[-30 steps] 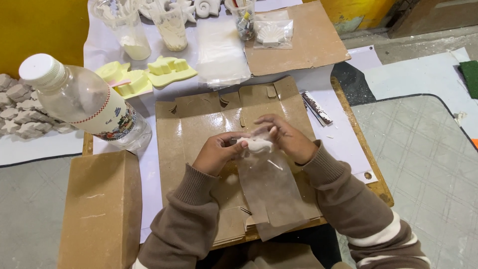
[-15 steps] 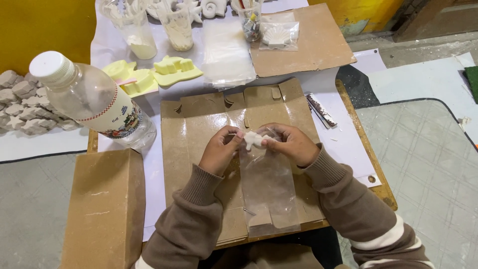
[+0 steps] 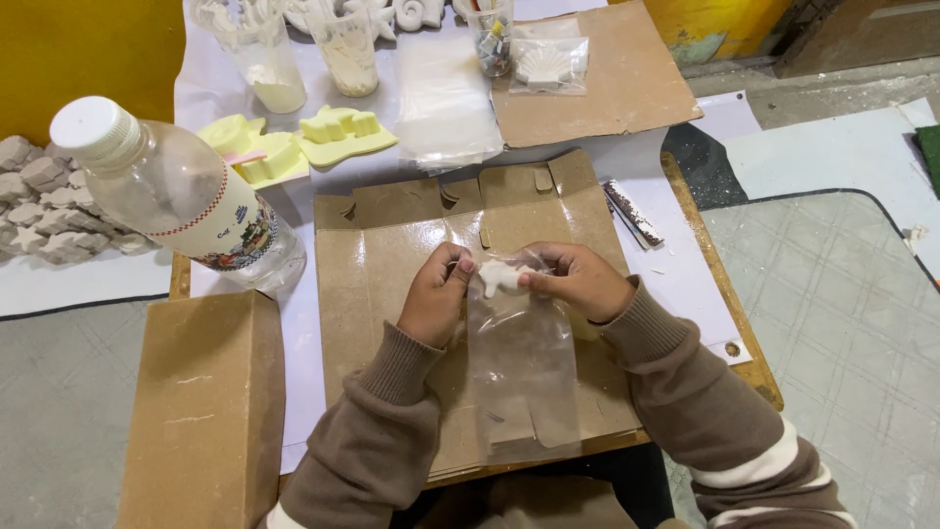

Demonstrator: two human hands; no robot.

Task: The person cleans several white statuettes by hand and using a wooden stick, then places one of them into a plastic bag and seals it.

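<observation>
- I see my left hand pinching the mouth of a clear, thin plastic bag, which lies on a flattened brown cardboard sheet.
- My right hand grips a small white plaster figure at the bag's opening, between both hands.
- A clear plastic bottle with a white cap stands well to the left.

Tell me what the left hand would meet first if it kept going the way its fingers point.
The left hand points right, toward the small white plaster piece at the clear plastic bag's mouth. It would press into that piece at once, since its fingertips seem to touch it already; the right hand lies just beyond.
</observation>
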